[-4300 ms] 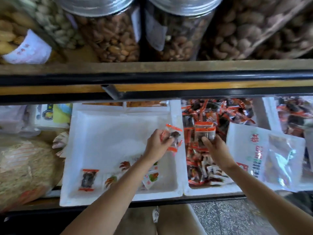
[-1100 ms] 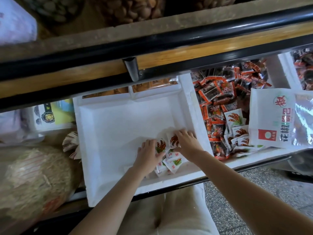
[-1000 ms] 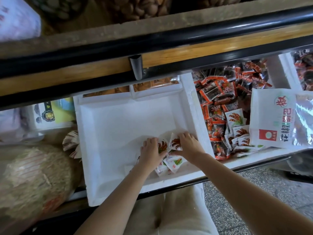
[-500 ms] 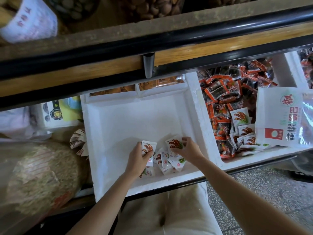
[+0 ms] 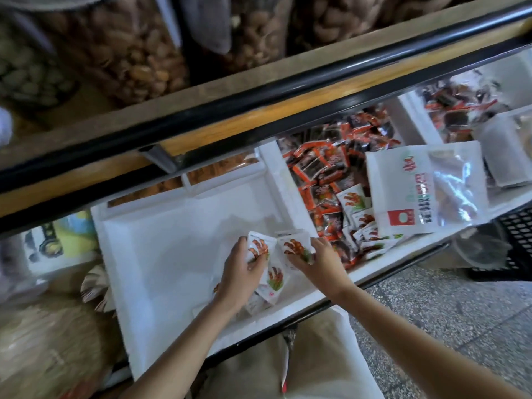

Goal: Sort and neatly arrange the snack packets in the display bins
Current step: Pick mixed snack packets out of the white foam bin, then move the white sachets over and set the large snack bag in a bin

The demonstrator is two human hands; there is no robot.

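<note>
Fig. — Your left hand (image 5: pixel 244 272) grips one white packet (image 5: pixel 259 246). Your right hand (image 5: pixel 321 262) holds a second white packet (image 5: pixel 293 247) by its lower edge. Both sit over the small pile (image 5: pixel 275 282) at the front right of the white foam bin (image 5: pixel 149 254). Step: gathering like w/ like. Next, prob. square the edges and lay flat. In the way — same-print strays (image 5: pixel 352 200) lie in the red-packet bin (image 5: pixel 322 171), just beside a large bag (image 5: pixel 426 185).

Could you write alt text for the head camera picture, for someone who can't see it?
A left hand and a right hand each hold white snack packets over a small pile in a white foam bin. The neighbouring bin is full of red-and-black packets.
</note>
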